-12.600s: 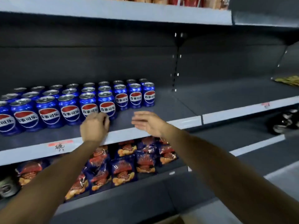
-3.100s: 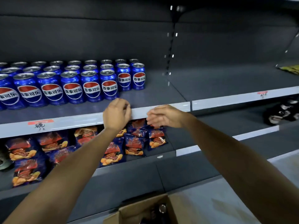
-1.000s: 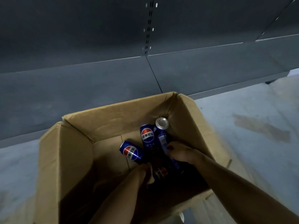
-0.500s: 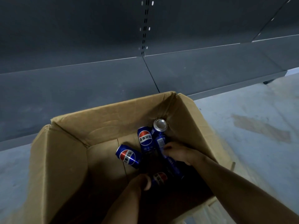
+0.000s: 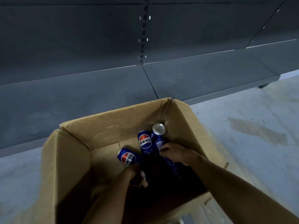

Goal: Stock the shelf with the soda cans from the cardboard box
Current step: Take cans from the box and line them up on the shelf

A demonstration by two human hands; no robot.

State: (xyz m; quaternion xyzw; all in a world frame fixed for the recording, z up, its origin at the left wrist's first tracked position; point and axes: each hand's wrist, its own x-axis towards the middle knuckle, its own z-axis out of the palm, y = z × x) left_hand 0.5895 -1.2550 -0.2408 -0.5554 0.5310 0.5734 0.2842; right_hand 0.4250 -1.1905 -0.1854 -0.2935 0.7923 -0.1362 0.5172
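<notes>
Inside the cardboard box [image 5: 72, 159], my right hand [image 5: 176, 155] grips a Pepsi can [image 5: 159, 143]; my left hand [image 5: 137, 177] seemingly clutches a shadowed can [image 5: 148, 178]

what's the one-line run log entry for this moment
stage: picking cans | left hand: grips dark can | right hand: grips blue can | cardboard box: loose cans remain

One cardboard box [image 5: 72, 159], four visible soda cans [image 5: 145, 142], two hands [image 5: 176, 155]

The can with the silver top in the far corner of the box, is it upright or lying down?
Upright: the can shows its round silver top to the camera, in the far right corner of the cardboard box.
</notes>
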